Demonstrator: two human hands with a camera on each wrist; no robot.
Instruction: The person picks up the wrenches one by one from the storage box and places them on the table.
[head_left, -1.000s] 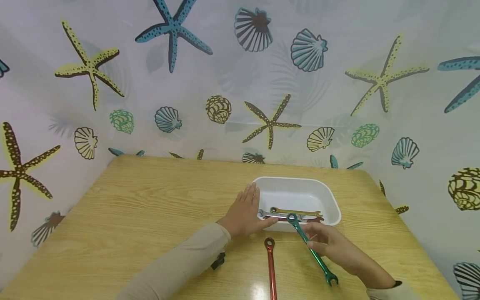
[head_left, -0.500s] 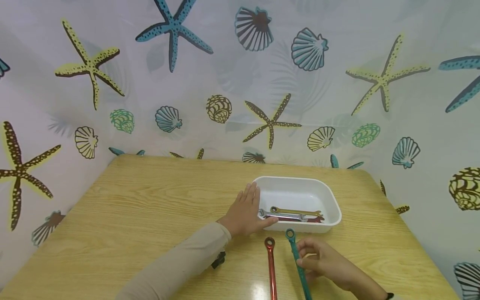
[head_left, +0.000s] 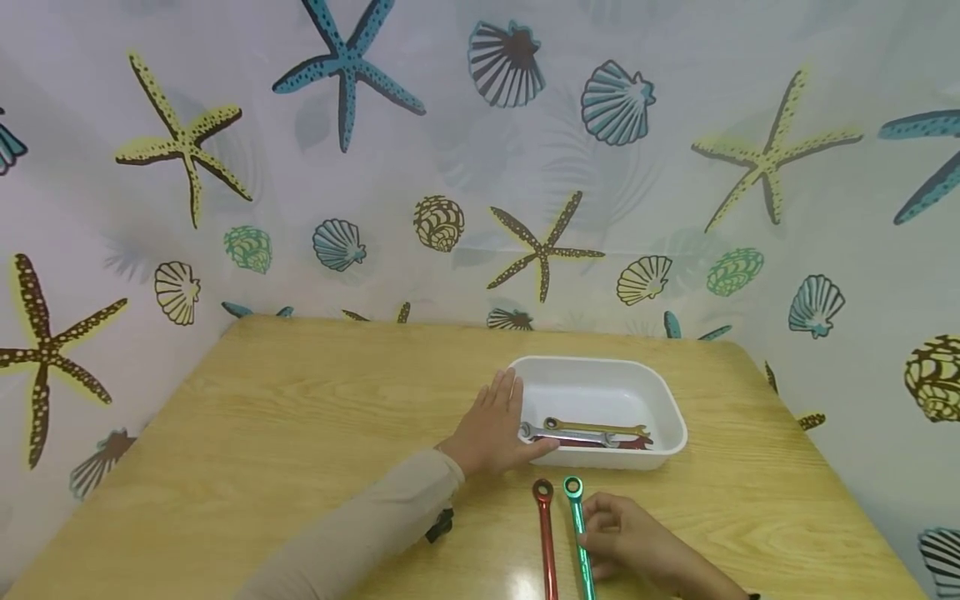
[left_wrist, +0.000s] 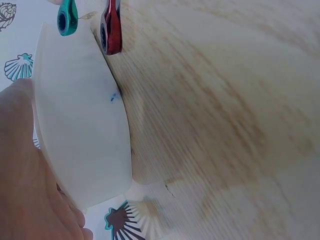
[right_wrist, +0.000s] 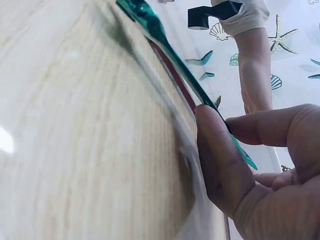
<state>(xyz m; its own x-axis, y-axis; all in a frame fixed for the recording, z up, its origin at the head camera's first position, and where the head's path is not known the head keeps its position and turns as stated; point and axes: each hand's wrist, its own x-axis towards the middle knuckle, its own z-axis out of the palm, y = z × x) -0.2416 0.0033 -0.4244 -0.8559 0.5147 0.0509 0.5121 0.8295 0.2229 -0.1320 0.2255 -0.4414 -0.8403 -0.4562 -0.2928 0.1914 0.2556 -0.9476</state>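
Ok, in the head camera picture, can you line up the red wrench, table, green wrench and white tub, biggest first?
1. Table
2. White tub
3. Green wrench and red wrench: they look alike, both cut off by the picture's bottom edge, so I can't rank them.

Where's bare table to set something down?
Free: table left of the left sleeve, back to patterned curtain; smaller patch, white tray to table's right edge. Crowded: tray's near side, with wrenches inside; in front, red wrench beside green wrench in right hand.
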